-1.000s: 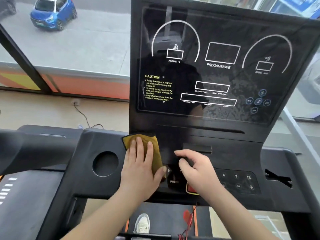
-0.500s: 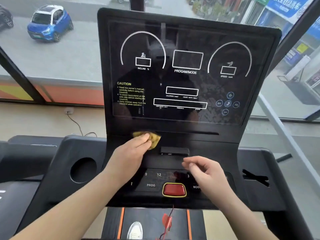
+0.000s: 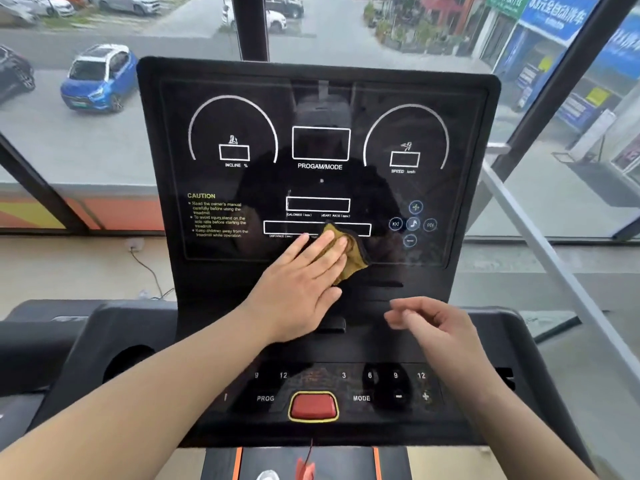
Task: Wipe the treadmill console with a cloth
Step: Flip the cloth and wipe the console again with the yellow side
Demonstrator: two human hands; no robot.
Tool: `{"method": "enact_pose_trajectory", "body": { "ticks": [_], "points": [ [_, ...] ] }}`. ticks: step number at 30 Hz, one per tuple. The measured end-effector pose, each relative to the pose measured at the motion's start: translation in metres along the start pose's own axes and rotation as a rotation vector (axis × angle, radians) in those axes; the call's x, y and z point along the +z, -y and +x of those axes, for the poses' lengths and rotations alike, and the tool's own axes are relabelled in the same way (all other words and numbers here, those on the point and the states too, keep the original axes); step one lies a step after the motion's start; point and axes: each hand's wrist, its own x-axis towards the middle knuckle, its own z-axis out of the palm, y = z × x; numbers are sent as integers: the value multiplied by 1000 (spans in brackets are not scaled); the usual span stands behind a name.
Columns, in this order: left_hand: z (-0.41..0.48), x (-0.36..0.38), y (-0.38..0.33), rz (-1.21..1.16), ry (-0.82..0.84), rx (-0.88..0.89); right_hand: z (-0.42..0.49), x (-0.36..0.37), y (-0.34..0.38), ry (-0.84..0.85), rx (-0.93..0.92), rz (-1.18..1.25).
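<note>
Far left, through the window (image 3: 86, 161), a blue car (image 3: 98, 77) sits on the street below. Indoors, a cable (image 3: 147, 271) runs down from a wall socket (image 3: 134, 243) behind the treadmill.

Cup hole (image 3: 130, 360) in the left deck, dark, inside not readable.

Your left forearm comes in from bottom left, crossing over the deck. Your left hand (image 3: 298, 285) is flat and spread, palm down, fingers (image 3: 329, 245) straight and close together, pressing the cloth (image 3: 348, 254) against the console (image 3: 322, 168). Nothing pinched; it's held by flat pressure only. The cloth is mustard yellow with a dark edge, bunched, sitting at the lower middle of the screen, covering part of the long white box and the screen's bottom edge. Most of it sticks out to the right of your fingertips.

Screen is off, glossy, with white arcs marked INCLINE and SPEED, a PROGAM/MODE box between them, and yellow CAUTION text at the left. Round media icons (image 3: 412, 224) just right of the cloth, not touched.

Below, the key panel: PROG, red button (image 3: 313, 406) with yellow rim, MODE, number keys. A red cord (image 3: 306, 462) hangs under the button.

Your right hand (image 3: 438, 332) hovers over the panel right of centre, empty, fingers loosely curled, apart from the left hand and the cloth; can't tell if it touches the console.

Far right, blue shop signs (image 3: 554, 12) outside.
</note>
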Motion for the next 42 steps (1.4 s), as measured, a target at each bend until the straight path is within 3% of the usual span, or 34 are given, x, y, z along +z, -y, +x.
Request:
{"method": "enact_pose_trajectory", "body": {
  "ticks": [5, 7, 9, 12, 15, 18, 23, 26, 32, 36, 39, 42],
  "points": [
    [59, -15, -20, -104, 99, 123, 12, -16, -8, -110, 3, 39],
    [74, -16, -36, -92, 114, 109, 17, -16, -17, -205, -112, -122],
    [80, -15, -48, -76, 100, 112, 21, -3, -26, -183, -319, -333],
    [73, -25, -38, -158, -61, 160, 32, 26, -35, 43, -528, -551],
    [47, -31, -11, -213, -258, 163, 47, 54, -47, -8, -601, -846],
    [17, -23, 9, -228, -305, 129, 54, 65, -59, -205, -515, -988],
    [-14, -8, 28, -286, -293, 54, 86, 49, -51, -458, -177, -800],
    [-28, -6, 40, -302, -293, 16, 91, 75, -29, -499, -162, -786],
    [-55, -17, 69, -345, -380, -118, 68, 152, -5, -277, -540, -913],
    [-82, -28, 88, -297, -474, -199, 50, 187, 8, 33, -765, -883],
    [-99, -17, 97, -197, -332, -109, 41, 200, 17, 204, -838, -856],
    [-110, 6, 100, -122, -166, -71, 39, 190, 19, 215, -868, -730]
  ]
}}
